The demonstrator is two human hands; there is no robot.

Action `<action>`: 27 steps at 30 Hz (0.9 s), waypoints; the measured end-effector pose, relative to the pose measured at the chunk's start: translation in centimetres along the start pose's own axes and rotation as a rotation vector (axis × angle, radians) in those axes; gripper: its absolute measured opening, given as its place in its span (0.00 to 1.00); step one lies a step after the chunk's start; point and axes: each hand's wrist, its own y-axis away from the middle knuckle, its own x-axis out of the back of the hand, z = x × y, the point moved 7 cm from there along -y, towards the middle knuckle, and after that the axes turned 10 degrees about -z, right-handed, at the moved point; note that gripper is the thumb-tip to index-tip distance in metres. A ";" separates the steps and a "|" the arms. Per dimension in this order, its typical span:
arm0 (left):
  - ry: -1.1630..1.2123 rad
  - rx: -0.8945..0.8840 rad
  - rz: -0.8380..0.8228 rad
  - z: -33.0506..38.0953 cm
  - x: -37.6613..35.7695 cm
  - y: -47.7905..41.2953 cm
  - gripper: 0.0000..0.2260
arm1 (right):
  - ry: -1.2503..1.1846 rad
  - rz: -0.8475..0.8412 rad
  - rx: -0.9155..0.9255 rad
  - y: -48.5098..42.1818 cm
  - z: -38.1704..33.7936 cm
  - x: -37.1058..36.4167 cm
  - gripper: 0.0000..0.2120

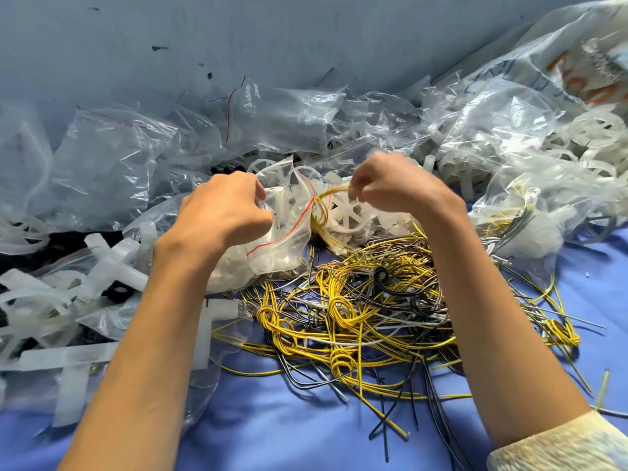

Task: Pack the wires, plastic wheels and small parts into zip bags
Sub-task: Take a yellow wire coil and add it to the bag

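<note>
Now bagging wire
Left hand [221, 212] grips the limp zip bag [285, 239] at its mouth; right hand [397, 188] pinches a light, springy yellow wire coil [321, 207].

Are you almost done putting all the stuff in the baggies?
Not yet. Done: a clear bag on the right holds yellow wires and white parts. In hand: the left hand holds a clear red-striped zip bag while the right hand pinches a looped yellow wire at its mouth. Left: a tangle of yellow, black and grey wires and loose white plastic pieces.
</note>
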 end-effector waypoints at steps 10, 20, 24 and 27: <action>0.263 -0.172 -0.051 1.6 0.0 0.2 0.12 | -0.350 0.271 0.217 1.7 -1.1 4.2 0.12; 0.417 -0.296 0.003 2.6 0.6 0.7 0.12 | -0.364 0.002 0.437 2.6 -3.6 3.0 0.14; 0.298 -0.318 0.057 2.9 0.9 1.0 0.10 | -0.244 -0.058 0.405 2.6 -3.7 2.3 0.08; 0.279 -0.334 0.055 3.0 0.8 1.1 0.08 | -0.131 -0.126 0.324 2.6 -3.3 1.5 0.12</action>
